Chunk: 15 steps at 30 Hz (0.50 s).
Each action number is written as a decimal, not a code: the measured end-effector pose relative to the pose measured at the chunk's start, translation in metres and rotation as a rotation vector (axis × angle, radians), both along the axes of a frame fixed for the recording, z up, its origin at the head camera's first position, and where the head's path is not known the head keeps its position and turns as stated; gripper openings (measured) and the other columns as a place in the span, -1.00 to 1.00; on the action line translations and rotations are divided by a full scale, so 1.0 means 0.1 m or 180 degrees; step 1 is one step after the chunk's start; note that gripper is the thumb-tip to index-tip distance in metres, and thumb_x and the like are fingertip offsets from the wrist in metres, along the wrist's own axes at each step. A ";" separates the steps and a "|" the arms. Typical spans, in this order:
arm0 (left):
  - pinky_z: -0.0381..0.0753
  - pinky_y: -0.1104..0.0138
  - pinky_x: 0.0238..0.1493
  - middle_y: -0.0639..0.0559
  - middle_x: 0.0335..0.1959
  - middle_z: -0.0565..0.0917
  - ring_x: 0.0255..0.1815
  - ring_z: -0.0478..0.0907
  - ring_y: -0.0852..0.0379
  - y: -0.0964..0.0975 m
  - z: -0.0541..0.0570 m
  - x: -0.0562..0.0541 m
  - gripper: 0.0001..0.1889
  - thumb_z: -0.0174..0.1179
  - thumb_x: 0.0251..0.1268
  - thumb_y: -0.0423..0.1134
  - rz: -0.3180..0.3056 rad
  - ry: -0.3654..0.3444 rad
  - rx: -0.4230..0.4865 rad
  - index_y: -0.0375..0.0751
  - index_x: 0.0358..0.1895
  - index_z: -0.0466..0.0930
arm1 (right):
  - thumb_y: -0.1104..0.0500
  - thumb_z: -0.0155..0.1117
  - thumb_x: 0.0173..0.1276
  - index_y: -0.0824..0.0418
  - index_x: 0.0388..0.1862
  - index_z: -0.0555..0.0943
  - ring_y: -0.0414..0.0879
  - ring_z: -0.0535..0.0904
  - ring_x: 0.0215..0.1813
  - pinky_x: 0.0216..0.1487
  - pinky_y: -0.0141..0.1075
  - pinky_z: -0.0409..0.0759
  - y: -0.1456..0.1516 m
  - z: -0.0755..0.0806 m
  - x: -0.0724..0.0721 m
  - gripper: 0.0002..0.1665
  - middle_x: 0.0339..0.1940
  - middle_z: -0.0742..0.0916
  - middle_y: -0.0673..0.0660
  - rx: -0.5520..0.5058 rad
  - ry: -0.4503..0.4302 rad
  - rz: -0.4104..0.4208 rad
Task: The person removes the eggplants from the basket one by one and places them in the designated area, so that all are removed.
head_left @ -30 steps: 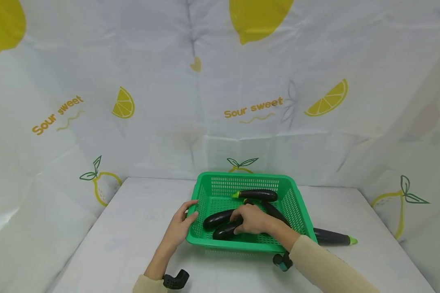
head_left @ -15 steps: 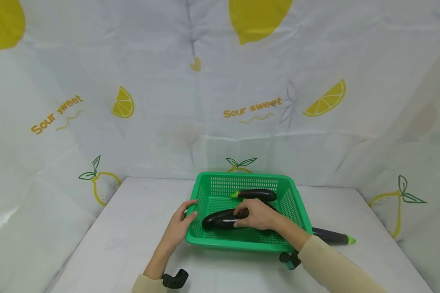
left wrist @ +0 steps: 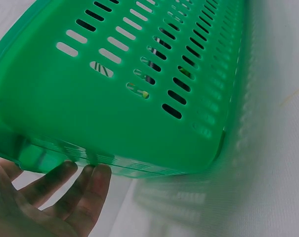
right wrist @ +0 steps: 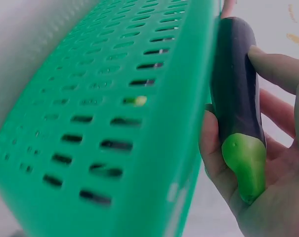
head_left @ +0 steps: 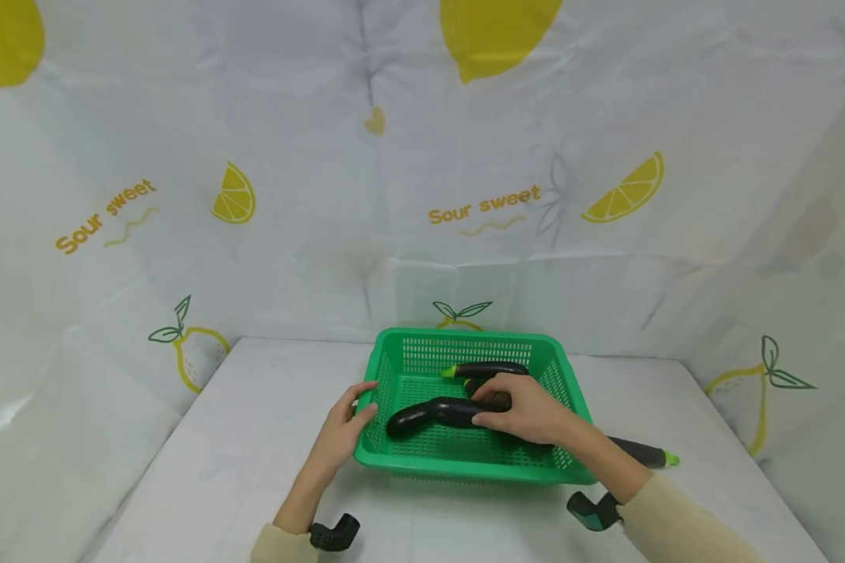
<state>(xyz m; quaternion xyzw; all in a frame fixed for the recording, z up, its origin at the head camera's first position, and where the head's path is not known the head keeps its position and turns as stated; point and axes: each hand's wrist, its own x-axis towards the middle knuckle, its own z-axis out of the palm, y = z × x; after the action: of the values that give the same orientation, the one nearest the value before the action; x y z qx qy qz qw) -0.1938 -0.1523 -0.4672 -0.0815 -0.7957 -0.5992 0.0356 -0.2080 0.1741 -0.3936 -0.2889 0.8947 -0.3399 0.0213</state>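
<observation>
Our right grip [head_left: 524,410] had moved rightward at lower centre, pinching an eggplant [head_left: 456,413]; our left grip [head_left: 339,432] spread against the basket [head_left: 465,467].

head view: high, forward-down, farther back | wrist views: close, facing basket [head_left: 465,468] (shared by all three)

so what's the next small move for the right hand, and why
Probably lift the held eggplant clear of the basket, to the right: the right hand grips it, the left hand touches the basket's left side, and another eggplant lies outside on the right.
</observation>
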 end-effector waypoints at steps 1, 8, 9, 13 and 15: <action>0.52 -0.05 0.17 -0.23 0.47 0.38 0.33 0.47 -0.22 0.00 -0.01 0.00 -0.55 0.10 0.59 -0.16 -0.0009 0.0015 -0.0003 -0.13 0.44 0.41 | -0.08 0.46 0.34 0.10 -0.01 0.73 -0.16 0.57 -0.15 -0.13 -0.28 0.58 0.03 0.02 0.02 -0.63 -0.14 0.69 -0.08 -0.0029 0.0010 -0.0025; 0.54 -0.02 0.14 -0.24 0.42 0.43 0.29 0.49 -0.21 0.01 -0.03 -0.02 -0.55 0.09 0.60 -0.17 -0.0059 0.0016 -0.0020 -0.14 0.45 0.40 | -0.06 0.44 0.38 0.09 0.03 0.71 -0.16 0.59 -0.13 -0.15 -0.29 0.59 0.29 0.18 0.16 -0.64 -0.13 0.69 -0.09 -0.0152 0.0078 -0.0116; 0.54 -0.01 0.14 -0.24 0.42 0.43 0.29 0.50 -0.20 0.01 -0.03 -0.02 -0.55 0.09 0.60 -0.16 -0.0058 0.0017 -0.0021 -0.13 0.45 0.41 | -0.06 0.44 0.38 0.08 0.04 0.71 -0.16 0.59 -0.13 -0.15 -0.29 0.60 0.33 0.20 0.18 -0.64 -0.13 0.69 -0.09 -0.0156 0.0086 -0.0140; 0.51 -0.04 0.18 -0.23 0.44 0.41 0.32 0.48 -0.20 0.00 -0.01 -0.01 -0.55 0.10 0.59 -0.18 -0.0047 0.0006 0.0029 -0.13 0.44 0.41 | -0.06 0.43 0.38 0.07 0.06 0.70 -0.21 0.62 -0.11 -0.15 -0.29 0.62 0.45 0.31 0.20 -0.64 -0.13 0.69 -0.11 -0.0130 0.0104 -0.0212; 0.50 -0.05 0.19 -0.23 0.45 0.40 0.33 0.47 -0.21 -0.01 0.00 -0.01 -0.55 0.10 0.59 -0.18 -0.0054 0.0005 0.0073 -0.14 0.44 0.41 | -0.03 0.44 0.37 0.09 0.06 0.71 -0.22 0.63 -0.12 -0.16 -0.29 0.63 0.52 0.35 0.20 -0.64 -0.14 0.70 -0.11 -0.0124 0.0159 -0.0234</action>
<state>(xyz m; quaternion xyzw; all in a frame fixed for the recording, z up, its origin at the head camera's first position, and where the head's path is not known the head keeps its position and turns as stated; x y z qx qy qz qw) -0.1946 -0.1530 -0.4674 -0.0882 -0.7880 -0.6085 0.0321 -0.1883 0.2258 -0.3586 -0.2645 0.8982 -0.3505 -0.0191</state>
